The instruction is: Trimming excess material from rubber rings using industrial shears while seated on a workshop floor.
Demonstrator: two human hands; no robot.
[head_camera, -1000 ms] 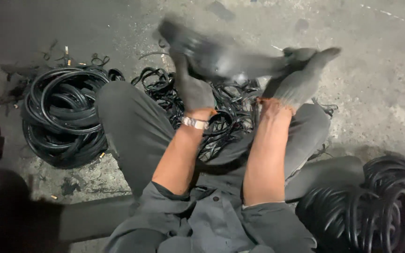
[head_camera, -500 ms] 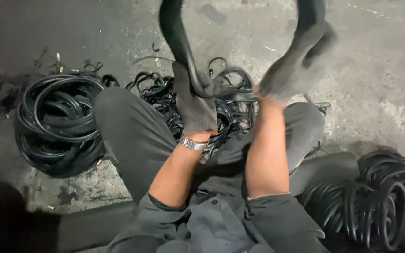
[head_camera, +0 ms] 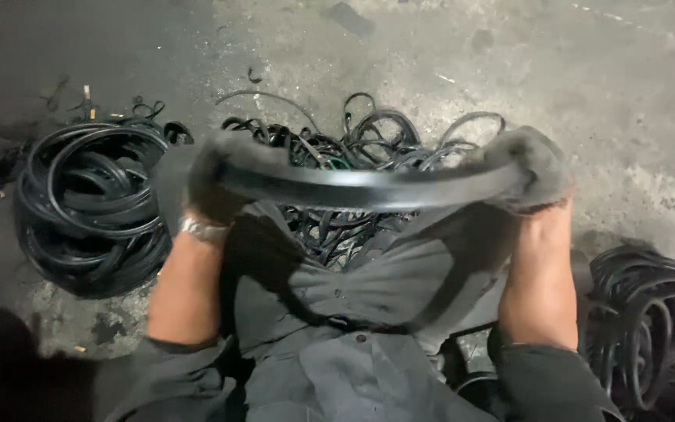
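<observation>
Floor: stained concrete floor (head_camera: pixel 431 47), person sits on it, legs apart.
Held thing: black rubber strip (head_camera: pixel 361 187), blurred, long axis runs left-right across the lap.
Left hand (head_camera: pixel 212 191): gloved, fist closed around strip's left end.
Right hand (head_camera: pixel 529 172): gloved, closed on right end.
Nearer hand: neither, one on each end.
Around: tangled pile (head_camera: pixel 353 141) just beyond strip; coil (head_camera: pixel 87 203) near left, coil (head_camera: pixel 650 312) near right.

Dark grey gloves (head_camera: pixel 537 168), silver wristwatch (head_camera: pixel 201 229) — grey buttoned shirt (head_camera: pixel 353 375), sleeves rolled up

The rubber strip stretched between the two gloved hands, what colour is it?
Black, though motion-blurred; the rubber strip shows in the head view, the only one.
</observation>
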